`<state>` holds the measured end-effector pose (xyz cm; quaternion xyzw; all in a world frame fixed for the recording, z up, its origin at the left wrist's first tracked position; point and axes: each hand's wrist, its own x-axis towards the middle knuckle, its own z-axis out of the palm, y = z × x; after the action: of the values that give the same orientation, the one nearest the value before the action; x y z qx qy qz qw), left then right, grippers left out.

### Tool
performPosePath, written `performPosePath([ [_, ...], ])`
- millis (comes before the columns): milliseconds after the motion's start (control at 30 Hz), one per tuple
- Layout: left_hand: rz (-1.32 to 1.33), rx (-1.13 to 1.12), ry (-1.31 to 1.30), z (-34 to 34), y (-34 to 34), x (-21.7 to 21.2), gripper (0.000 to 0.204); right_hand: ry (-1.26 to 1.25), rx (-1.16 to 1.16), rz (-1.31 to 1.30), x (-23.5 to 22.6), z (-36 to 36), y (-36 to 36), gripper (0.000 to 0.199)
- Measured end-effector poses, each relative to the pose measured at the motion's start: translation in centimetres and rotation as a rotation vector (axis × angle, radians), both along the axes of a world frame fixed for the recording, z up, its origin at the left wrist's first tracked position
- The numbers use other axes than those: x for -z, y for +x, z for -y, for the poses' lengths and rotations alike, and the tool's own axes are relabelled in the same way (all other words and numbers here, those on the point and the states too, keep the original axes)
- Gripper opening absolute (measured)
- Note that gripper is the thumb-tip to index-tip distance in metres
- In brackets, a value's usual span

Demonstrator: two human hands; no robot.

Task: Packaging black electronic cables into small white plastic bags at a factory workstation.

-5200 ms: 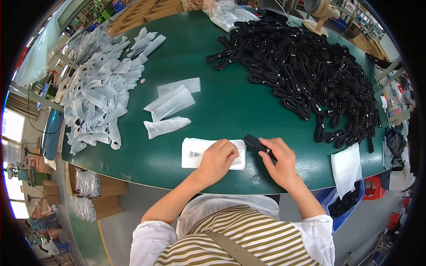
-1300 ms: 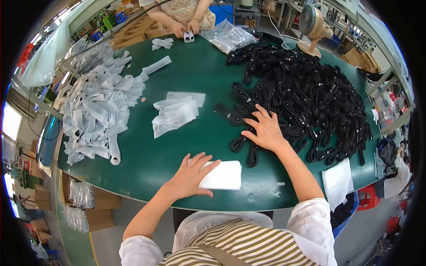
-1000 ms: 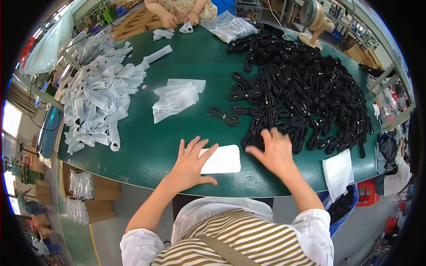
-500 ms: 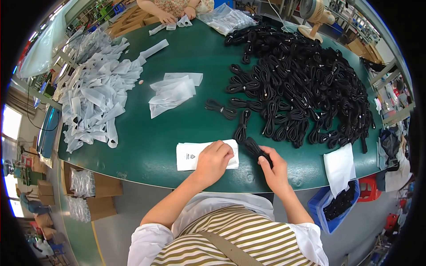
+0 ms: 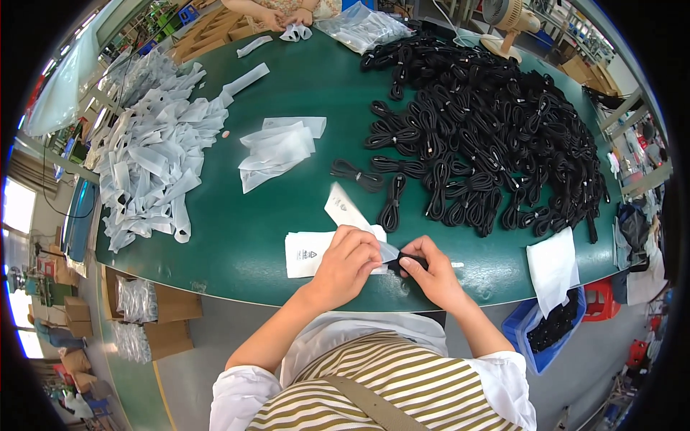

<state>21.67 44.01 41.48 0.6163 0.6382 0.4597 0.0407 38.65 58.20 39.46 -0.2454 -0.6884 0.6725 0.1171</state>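
Observation:
My left hand (image 5: 341, 267) pinches a white plastic bag (image 5: 346, 210), whose printed end sticks up past the fingers. My right hand (image 5: 435, 279) is closed on a bundled black cable (image 5: 411, 261), held at the bag's open edge; how far it is inside I cannot tell. A pale tip shows beyond the right hand. Beneath my left hand lies a stack of flat white bags (image 5: 302, 257). Just beyond my hands rest two separate cable bundles, one upright (image 5: 392, 205) and one slanted (image 5: 355, 175).
A big heap of black cable bundles (image 5: 489, 136) covers the right of the green table (image 5: 237, 237). Filled bags (image 5: 154, 151) pile up at left, a few more (image 5: 280, 154) in the middle. Across the table a person's hands (image 5: 284, 18) handle bags. A blue bin (image 5: 533, 359) stands below right.
One bag has come off the stack in my left hand. My right hand has brought the cable bundle nearer to it, down to the bag's edge.

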Motion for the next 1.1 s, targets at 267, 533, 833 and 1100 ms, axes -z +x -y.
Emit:
performPosePath([
  [267, 0.150, -0.187, 0.033, 1.0, -2.2, -2.2, 0.014, 0.715, -0.041, -0.568, -3.9, 1.2, -4.5, 0.047],
  [533, 1.085, -0.042, 0.405, 2.4, -7.9, -4.6, 0.015, 0.749, -0.033, -0.293, -3.2, -1.5, -6.2, 0.041],
  [833, 1.201, 0.049, 0.374, 0.2, -7.0, -5.0, 0.015, 0.754, -0.139, -0.718, -7.3, 1.4, -13.0, 0.037],
  [1100, 1.305, 0.079, 0.239, -0.4, -6.5, -3.7, 0.020, 0.494, -0.146, -0.537, -5.7, 1.4, -13.0, 0.019],
])
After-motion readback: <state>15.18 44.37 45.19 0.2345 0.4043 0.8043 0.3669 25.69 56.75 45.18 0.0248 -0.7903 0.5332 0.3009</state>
